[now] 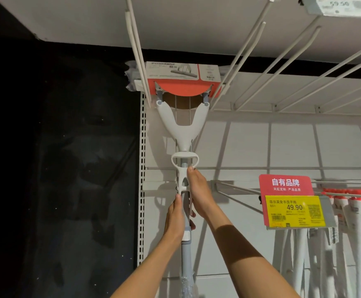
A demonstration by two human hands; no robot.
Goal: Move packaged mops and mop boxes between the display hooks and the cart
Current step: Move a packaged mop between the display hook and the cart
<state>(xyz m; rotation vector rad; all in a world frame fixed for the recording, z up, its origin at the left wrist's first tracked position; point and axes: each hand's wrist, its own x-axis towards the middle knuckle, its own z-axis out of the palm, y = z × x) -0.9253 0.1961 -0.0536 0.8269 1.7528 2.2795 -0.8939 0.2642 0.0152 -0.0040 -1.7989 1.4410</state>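
Observation:
A packaged sponge mop (180,127) stands upright against the white display wall, its head wrapped in a red and white card sleeve (182,79) up between the long white display hooks (137,52). My left hand (175,220) grips the grey pole below the white squeeze handle. Just above it, my right hand (198,192) holds the pole and the lower part of that handle, fingertips reaching up toward the handle's loop. The mop's lower pole runs out of the bottom of the view. No cart is visible.
More white hooks (282,67) fan out overhead to the right. A red and yellow price tag (291,203) reading 49.90 hangs at right, with several white packaged mops (351,233) hanging behind it. A dark wall (57,168) lies to the left of the perforated shelf upright (142,168).

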